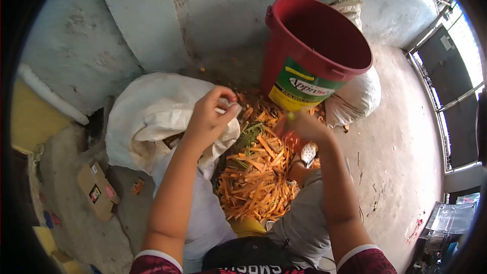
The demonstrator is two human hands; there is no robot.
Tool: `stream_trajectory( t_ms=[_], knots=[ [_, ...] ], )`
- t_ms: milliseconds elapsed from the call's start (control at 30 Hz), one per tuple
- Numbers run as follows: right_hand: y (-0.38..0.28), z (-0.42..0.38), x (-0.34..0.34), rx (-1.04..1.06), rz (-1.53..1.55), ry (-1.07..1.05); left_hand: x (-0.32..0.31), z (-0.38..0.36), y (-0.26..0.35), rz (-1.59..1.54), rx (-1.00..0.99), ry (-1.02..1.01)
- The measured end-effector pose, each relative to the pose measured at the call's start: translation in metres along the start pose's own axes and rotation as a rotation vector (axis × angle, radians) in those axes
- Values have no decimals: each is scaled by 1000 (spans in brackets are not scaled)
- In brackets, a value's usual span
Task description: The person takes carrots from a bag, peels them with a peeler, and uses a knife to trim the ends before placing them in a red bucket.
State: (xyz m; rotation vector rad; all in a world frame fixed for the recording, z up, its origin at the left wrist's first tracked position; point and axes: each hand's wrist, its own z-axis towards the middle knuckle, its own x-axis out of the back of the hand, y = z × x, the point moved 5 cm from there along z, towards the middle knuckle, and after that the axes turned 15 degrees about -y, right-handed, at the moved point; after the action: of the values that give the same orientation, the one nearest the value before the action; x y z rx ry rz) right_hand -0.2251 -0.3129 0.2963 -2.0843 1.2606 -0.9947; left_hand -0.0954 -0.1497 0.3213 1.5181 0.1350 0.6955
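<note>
My left hand (212, 110) is closed with white material between its fingers, at the raised edge of a large white sack (147, 94). The sack slumps on the floor with its mouth folded open. My right hand (309, 126) is curled and blurred over a heap of orange peelings or strips (256, 177). A small yellow-green bit shows at its fingertips, with an orange-red blur below; what it holds I cannot make out. Dark green scraps (249, 136) lie among the strips, between my legs.
A tall dark-red bucket (284, 35) with a green and yellow label stands beyond the heap. Behind it leans another filled white sack (362, 96). A flattened cardboard box (99, 190) lies at left. The concrete wall (218, 10) closes off the back.
</note>
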Motion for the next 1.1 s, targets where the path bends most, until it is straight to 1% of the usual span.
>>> stream_trajectory(
  t_ms=[67,100,133,200,233,267,300,333,367,433,500,533,567,633,733,767,867,1000,1033,1100],
  knots=[
    [-5,4,-36,-18,-76,-195,25,-42,14,-95,-48,176],
    [16,19,-59,25,39,-337,36,-70,17,-146,-25,251],
    [-2,10,-76,55,-117,-398,46,-102,17,-198,0,325],
    [4,7,-120,48,17,-605,62,-168,22,-55,146,249],
    [11,6,-143,49,78,-707,62,-197,28,178,255,67],
    [20,10,-164,100,52,-790,59,-227,30,409,360,-118],
    [30,14,-187,152,29,-870,51,-267,23,392,476,-293],
    [34,12,-205,205,7,-948,42,-314,5,393,467,-603],
    [33,7,-216,252,-45,-941,32,-350,13,362,710,-884],
    [28,-4,-234,342,-150,-927,11,-445,-3,-77,950,-1054],
    [27,-16,-255,280,11,-978,-9,-462,31,-116,653,-1054],
    [28,-23,-266,245,99,-1003,-17,-469,34,-165,627,-1052],
    [27,-27,-270,270,123,-976,-23,-468,30,-198,617,-1033],
    [23,-32,-272,321,163,-914,-33,-472,15,-273,713,-986],
    [33,-34,-280,220,243,-928,-41,-487,-4,-356,803,-909],
    [35,-39,-283,171,340,-973,-43,-494,-8,-381,823,-888],
    [47,-36,-285,125,159,-961,-47,-520,-18,-465,877,-828],
    [19,-71,-277,85,208,-883,-49,-560,-30,-586,936,-730],
    [25,-72,-278,120,154,-873,-49,-570,-34,-619,947,-700],
    [27,-85,-271,102,20,-869,-46,-593,-45,-688,955,-614]
  ],
)
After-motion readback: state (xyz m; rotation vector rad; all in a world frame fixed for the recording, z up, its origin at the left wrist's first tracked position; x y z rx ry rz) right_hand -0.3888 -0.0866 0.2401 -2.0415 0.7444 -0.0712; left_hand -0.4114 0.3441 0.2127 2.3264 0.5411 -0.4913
